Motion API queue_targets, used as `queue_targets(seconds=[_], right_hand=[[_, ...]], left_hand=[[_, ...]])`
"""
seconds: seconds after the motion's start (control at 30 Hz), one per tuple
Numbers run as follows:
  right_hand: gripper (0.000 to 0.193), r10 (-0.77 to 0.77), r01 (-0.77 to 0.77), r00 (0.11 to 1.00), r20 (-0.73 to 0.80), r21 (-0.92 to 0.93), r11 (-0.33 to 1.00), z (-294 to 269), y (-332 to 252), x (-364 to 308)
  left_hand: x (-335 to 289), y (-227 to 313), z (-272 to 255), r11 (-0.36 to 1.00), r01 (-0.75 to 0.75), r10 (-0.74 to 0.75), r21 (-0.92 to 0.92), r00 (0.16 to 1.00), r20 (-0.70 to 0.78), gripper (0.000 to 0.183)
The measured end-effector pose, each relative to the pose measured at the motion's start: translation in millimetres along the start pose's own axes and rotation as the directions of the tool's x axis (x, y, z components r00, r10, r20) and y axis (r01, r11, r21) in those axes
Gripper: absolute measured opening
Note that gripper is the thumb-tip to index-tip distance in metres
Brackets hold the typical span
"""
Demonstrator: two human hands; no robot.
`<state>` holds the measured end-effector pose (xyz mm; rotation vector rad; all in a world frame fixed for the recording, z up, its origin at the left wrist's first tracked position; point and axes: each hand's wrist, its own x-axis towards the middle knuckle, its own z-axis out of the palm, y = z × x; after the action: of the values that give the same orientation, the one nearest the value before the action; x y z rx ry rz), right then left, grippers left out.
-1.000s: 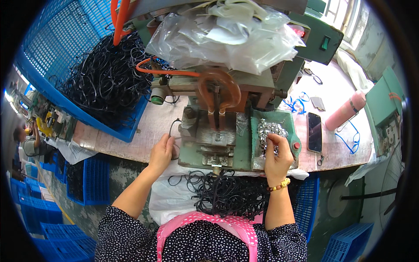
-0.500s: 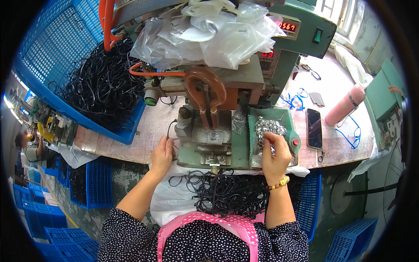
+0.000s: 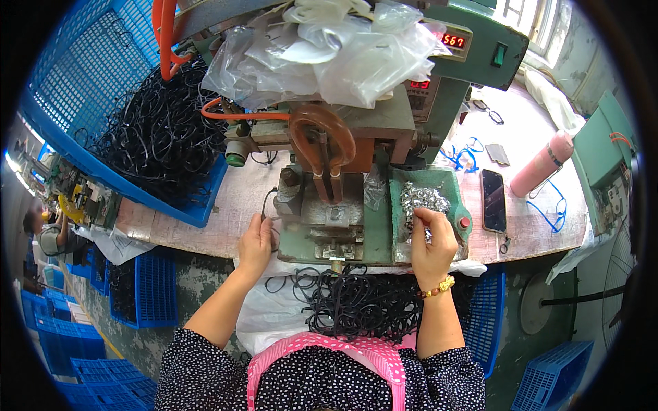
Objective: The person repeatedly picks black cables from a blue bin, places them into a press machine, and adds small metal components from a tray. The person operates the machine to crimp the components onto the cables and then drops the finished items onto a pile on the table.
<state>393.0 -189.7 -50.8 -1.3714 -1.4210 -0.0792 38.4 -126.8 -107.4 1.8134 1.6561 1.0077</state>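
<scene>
My left hand point(image 3: 255, 245) is closed on a thin black cord point(image 3: 266, 200), whose loop curves up beside the green press point(image 3: 291, 248). At the right of the press, my right hand point(image 3: 433, 248) has thumb and fingertips pinched together over a green tray point(image 3: 449, 183) of small shiny metal pieces point(image 3: 423, 198). Whether a piece sits between those fingertips is too small to tell. In the middle of the press, two copper-coloured electrode bars point(image 3: 327, 188) reach down to a metal block. A heap of black cord loops point(image 3: 360, 301) lies below the press, close to my body.
A big blue basket point(image 3: 195, 211) of black cords stands at the left. Clear plastic bags point(image 3: 329, 55) cover the machine's top. On the table's right lie a phone point(image 3: 493, 201), a pink bottle point(image 3: 541, 164), blue-framed glasses point(image 3: 554, 216) and small scissors point(image 3: 505, 245). A red button point(image 3: 465, 223) is beside the tray.
</scene>
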Motion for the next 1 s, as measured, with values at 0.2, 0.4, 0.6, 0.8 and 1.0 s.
queue_targets(seconds=[0.2, 0.4, 0.6, 0.8, 1.0], right_hand=[[0.013, 0.003, -0.003, 1.0, 0.005, 0.004, 1.0, -1.5, -0.1, -0.5], [0.016, 0.04, -0.037, 0.998, -0.054, 0.059, 0.998, -2.3, -0.6, -1.8], [0.018, 0.03, -0.025, 0.996, -0.08, 0.057, 0.998, -1.0, 0.7, -2.1], [0.017, 0.022, -0.019, 0.999, -0.039, 0.076, 0.997, -3.4, -1.3, -0.1], [0.017, 0.046, -0.04, 0.998, -0.035, 0.148, 0.988, -7.6, -23.3, 11.6]], left_hand=[[-0.6, -0.6, -0.4, 0.999, 0.002, -0.002, 0.039, 1.0, -0.005, 0.033], [9.2, 1.0, -14.5, 0.954, 0.199, -0.173, -0.226, 0.976, 0.133, 0.032], [11.0, 35.4, -40.2, 0.963, -0.117, 0.086, -0.245, 0.987, -0.136, 0.022], [-1.5, 84.6, -68.6, 0.914, -0.122, 0.069, -0.386, 0.986, -0.149, 0.023], [-14.7, 129.9, -83.8, 0.856, -0.172, 0.099, -0.488, 0.98, -0.172, 0.026]])
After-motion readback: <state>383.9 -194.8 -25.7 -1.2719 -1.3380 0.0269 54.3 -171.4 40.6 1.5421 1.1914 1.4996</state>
